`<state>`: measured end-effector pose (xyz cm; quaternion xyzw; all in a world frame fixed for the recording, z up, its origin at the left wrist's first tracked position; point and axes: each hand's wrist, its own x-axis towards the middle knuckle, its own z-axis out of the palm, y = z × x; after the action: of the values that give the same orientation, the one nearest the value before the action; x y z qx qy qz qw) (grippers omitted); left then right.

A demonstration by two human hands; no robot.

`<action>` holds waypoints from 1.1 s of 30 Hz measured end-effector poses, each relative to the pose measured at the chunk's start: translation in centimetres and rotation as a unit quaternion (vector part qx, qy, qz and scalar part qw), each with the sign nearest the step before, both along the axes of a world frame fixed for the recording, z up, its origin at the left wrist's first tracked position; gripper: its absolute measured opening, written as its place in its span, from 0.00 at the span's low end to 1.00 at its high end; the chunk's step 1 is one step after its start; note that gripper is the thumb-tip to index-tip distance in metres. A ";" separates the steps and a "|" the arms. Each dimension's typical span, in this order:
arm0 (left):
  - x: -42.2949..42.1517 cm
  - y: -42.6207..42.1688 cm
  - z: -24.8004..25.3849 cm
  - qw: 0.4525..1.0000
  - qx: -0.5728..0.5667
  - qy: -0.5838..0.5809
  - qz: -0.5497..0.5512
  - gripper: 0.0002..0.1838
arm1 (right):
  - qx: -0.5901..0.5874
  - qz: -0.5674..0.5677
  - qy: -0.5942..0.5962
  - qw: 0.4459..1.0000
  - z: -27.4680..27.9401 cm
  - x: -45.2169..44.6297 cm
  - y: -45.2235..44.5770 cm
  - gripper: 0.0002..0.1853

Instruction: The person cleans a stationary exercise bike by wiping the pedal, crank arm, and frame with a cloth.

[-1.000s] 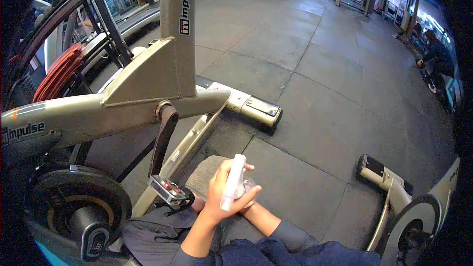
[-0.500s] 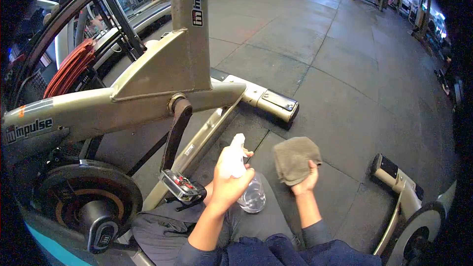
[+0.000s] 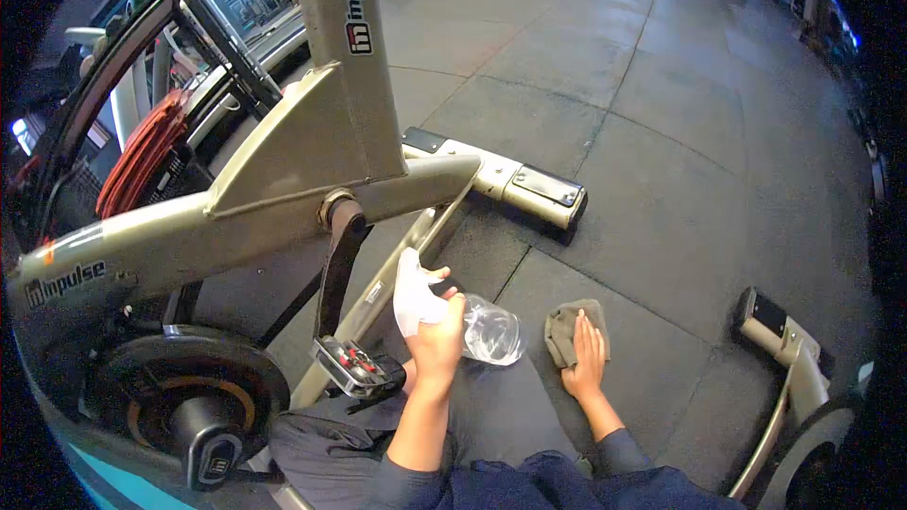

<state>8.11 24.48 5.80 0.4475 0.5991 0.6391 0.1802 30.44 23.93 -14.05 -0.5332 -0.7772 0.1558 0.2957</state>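
Note:
My left hand [image 3: 436, 326] is closed around the neck of a clear spray bottle [image 3: 493, 332] with a white trigger head. The bottle lies tilted over my leg, its body pointing right and some liquid visible inside. To the right, my right hand [image 3: 586, 359] has its fingers laid straight across a folded grey-brown cloth [image 3: 563, 332]. The cloth is bunched under and beside the fingers; whether it touches the floor I cannot tell.
An exercise bike frame [image 3: 302, 146] marked "impulse" stands at my left, with its crank and pedal [image 3: 354, 364] beside my left forearm. Its front foot [image 3: 539, 191] rests on the rubber floor. Another machine's foot [image 3: 779, 326] is at right.
The spray bottle has tipped over further, its body swinging up and right. My right hand has turned so its fingers lie over the cloth, which looks smaller and more bunched. The view has shifted slightly.

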 end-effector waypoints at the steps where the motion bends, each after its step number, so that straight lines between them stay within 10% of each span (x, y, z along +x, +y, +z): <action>1: -0.2 0.5 0.2 1.000 0.008 0.003 0.014 0.33 | -0.003 -0.004 0.007 1.000 -0.3 0.0 -0.1 0.48; 33: -4.5 8.1 -11.1 0.986 0.022 0.132 0.100 0.19 | -0.039 -0.002 -0.037 0.999 -0.2 -0.3 1.0 0.38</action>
<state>3.60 32.54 -5.27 0.4694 0.6449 0.6026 0.0247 30.15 24.97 -14.24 -0.5516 -0.7798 0.1654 0.2456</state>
